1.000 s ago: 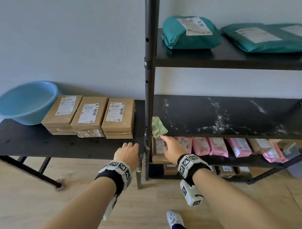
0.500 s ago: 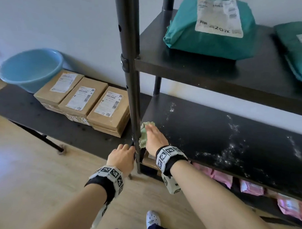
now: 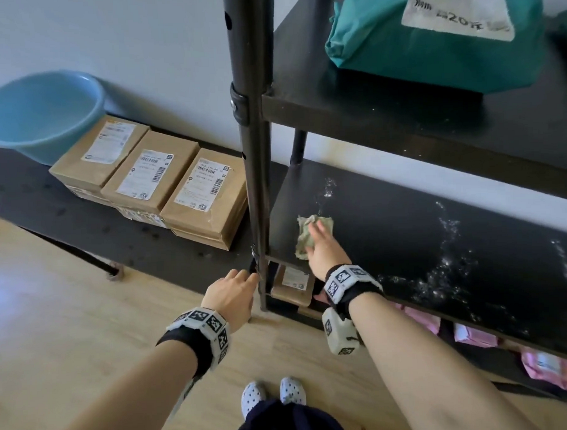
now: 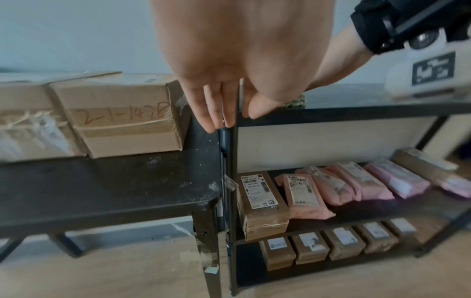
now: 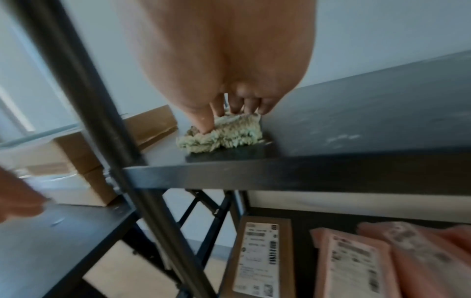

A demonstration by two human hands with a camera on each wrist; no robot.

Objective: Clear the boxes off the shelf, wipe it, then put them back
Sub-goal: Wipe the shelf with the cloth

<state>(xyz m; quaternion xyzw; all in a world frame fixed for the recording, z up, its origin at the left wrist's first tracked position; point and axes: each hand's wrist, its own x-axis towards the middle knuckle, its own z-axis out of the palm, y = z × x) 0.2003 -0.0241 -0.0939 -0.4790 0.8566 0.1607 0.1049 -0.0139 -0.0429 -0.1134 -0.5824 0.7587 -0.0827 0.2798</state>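
Rightward along the shelf [image 3: 405, 242] lies unwiped dust, nearer the right hand [image 3: 323, 252] pressing the cloth [image 3: 304, 236] flat-fingered; left hand [image 3: 230, 294] open by the post [image 3: 258, 183].

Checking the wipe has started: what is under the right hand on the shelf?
A pale green cloth lies under the right hand, pressed onto the dusty black shelf at its left end. The shelf surface beneath the cloth is covered.

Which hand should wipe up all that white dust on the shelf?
The right hand: it already presses the green fluffy cloth on the dusty black shelf. The left hand only touches the black shelf post.
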